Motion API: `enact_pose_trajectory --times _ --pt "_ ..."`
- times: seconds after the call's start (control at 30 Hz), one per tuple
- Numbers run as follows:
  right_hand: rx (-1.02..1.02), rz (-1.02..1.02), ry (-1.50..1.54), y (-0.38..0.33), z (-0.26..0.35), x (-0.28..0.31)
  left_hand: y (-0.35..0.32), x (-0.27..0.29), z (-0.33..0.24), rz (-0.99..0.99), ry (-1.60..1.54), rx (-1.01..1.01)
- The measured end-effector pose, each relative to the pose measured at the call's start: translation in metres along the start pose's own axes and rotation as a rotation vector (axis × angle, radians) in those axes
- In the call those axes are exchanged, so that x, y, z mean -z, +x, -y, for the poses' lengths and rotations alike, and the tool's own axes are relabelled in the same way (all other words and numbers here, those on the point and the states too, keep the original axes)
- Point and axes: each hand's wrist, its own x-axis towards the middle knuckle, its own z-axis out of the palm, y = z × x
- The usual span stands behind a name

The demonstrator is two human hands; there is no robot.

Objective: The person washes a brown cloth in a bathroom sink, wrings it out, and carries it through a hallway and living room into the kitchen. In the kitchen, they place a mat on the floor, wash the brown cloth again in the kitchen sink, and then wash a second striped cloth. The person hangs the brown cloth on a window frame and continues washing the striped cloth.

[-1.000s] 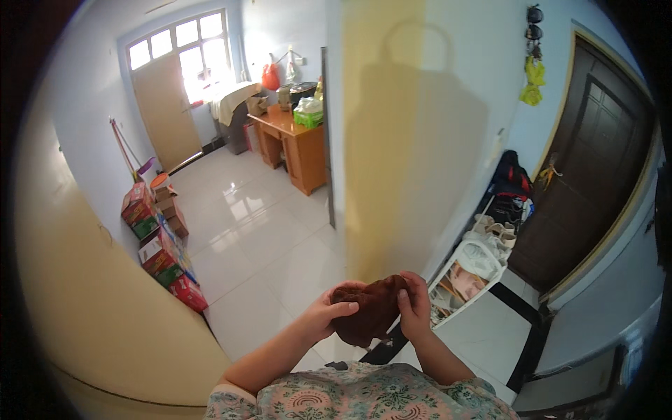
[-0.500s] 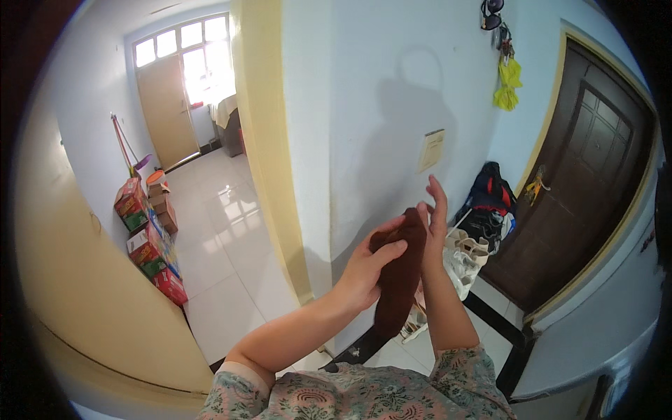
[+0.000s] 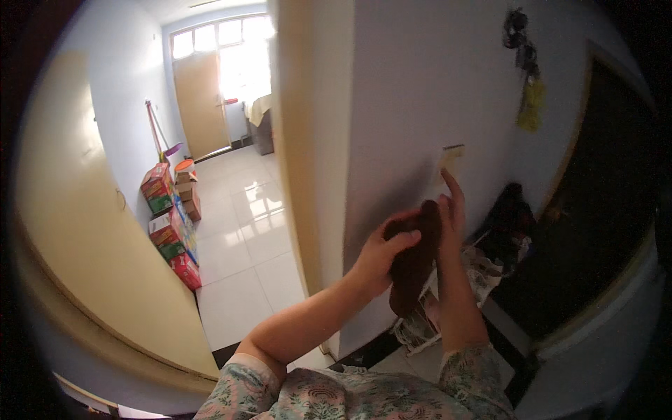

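A dark brown cloth (image 3: pixel 414 262) hangs between my two hands, raised in front of a white wall. My left hand (image 3: pixel 381 253) grips its left edge with the fingers curled over it. My right hand (image 3: pixel 451 213) presses against its right side, with the index finger stretched upward. That fingertip is close to a small pale wall plate (image 3: pixel 450 158). The cloth's lower end droops below both hands.
A shoe rack (image 3: pixel 448 308) with shoes stands low against the wall under my hands. A dark brown door (image 3: pixel 595 231) is to the right. Cardboard boxes (image 3: pixel 171 224) line the left wall of a tiled hallway. Items hang on the wall (image 3: pixel 526 77) above.
My view has turned right and closer to the white wall. Both hands have lifted the brown cloth higher, and my right index finger now points up beside the wall plate.
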Motion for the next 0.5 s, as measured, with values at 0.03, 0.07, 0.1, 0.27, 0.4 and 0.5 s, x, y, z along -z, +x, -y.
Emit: enact_pose_trajectory --times 0.03,0.07,0.1,0.27,0.4,0.5 --pt "0.078 0.01 0.205 -0.017 0.008 -0.011 -0.011 0.011 -0.006 0.027 -0.01 -0.032" --pt "0.091 0.056 0.42 -0.033 0.02 -0.024 -0.023 0.012 -0.017 0.044 0.001 -0.051" --pt "0.082 0.118 0.644 -0.05 0.032 -0.042 -0.033 0.016 -0.029 0.074 0.015 -0.096" --pt "-0.076 0.301 0.41 -0.098 0.073 -0.141 -0.087 0.077 -0.106 0.014 0.003 -0.418" --pt "0.16 0.252 0.264 -0.126 0.07 -0.251 -0.104 0.178 -0.138 -0.346 0.107 -0.571" --pt "0.487 0.426 -0.032 -0.129 0.092 -0.356 -0.129 0.284 -0.16 -0.351 -0.356 -0.393"
